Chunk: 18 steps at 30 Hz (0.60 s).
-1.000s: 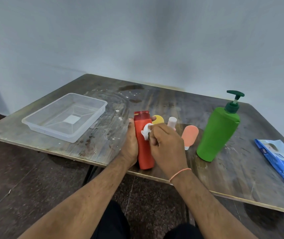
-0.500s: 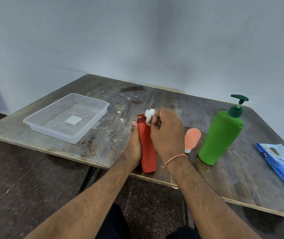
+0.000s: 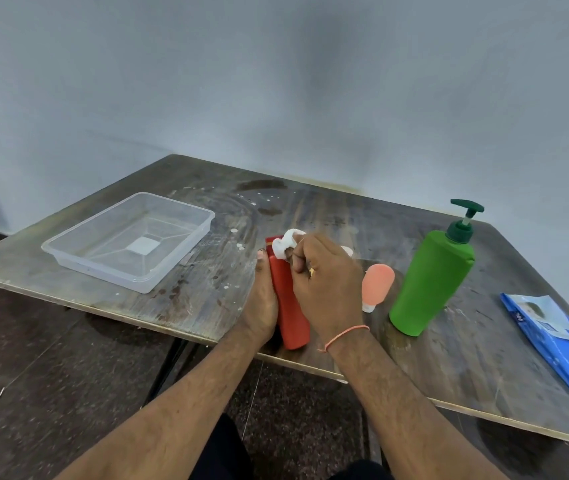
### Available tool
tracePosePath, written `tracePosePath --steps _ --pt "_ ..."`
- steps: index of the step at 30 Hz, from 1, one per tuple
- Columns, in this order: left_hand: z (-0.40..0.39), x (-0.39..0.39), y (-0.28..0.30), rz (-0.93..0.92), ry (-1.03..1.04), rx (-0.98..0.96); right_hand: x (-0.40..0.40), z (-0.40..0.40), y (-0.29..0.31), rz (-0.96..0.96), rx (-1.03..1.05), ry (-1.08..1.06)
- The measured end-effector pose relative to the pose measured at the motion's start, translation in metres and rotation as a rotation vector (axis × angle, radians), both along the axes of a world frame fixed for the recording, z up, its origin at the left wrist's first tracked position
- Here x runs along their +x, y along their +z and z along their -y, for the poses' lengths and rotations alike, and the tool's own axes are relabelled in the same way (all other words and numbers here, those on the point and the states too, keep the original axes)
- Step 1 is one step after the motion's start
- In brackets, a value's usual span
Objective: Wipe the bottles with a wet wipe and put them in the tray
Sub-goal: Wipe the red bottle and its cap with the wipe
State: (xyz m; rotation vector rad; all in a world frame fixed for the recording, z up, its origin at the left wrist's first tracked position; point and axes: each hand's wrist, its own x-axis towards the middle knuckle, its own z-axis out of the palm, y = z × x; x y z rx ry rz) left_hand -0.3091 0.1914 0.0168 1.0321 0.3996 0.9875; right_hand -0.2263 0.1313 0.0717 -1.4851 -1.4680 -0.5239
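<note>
Fingers of the right hand [image 3: 324,282] pinched a crumpled wet wipe [image 3: 285,244] against the top of the red bottle [image 3: 288,299], that grip curled tight round the cloth. The left hand [image 3: 260,306] gripped the bottle's side from 9 o'clock, steadying it upright near the front edge of the bench [image 3: 207,292].

By the look of it, the wiping step was in hand, with the cap end being rubbed; the tray [image 3: 68,252] held nothing yet. The next move would call for finishing the body, then carrying the bottle toward 10 o'clock and setting it inside the tray, which stood well apart from the hands.

At 3 o'clock, just beside the right hand, lay a small peach bottle [image 3: 376,285], cap end toward the bench's front edge. Farther round at 3 o'clock stood a green pump bottle [image 3: 428,285], upright. A blue wipes packet [image 3: 553,341] lay near the bench's right edge at 4 o'clock.

Nothing stood between the red bottle and the tray, though the right wrist could knock the peach bottle.
</note>
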Motion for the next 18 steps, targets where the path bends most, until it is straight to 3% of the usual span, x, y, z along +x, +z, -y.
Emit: tracePosePath --steps 7,13,18 --pt "0.001 0.006 0.0 0.04 0.014 0.056 -0.007 0.005 -0.005 0.007 0.026 0.08" --pt "-0.004 0.005 -0.004 -0.086 0.033 0.36 0.003 0.012 -0.007 -0.388 0.081 0.112" --pt "-0.007 0.008 -0.013 -0.216 0.072 0.377 0.021 0.014 -0.012 -0.855 0.053 0.25"
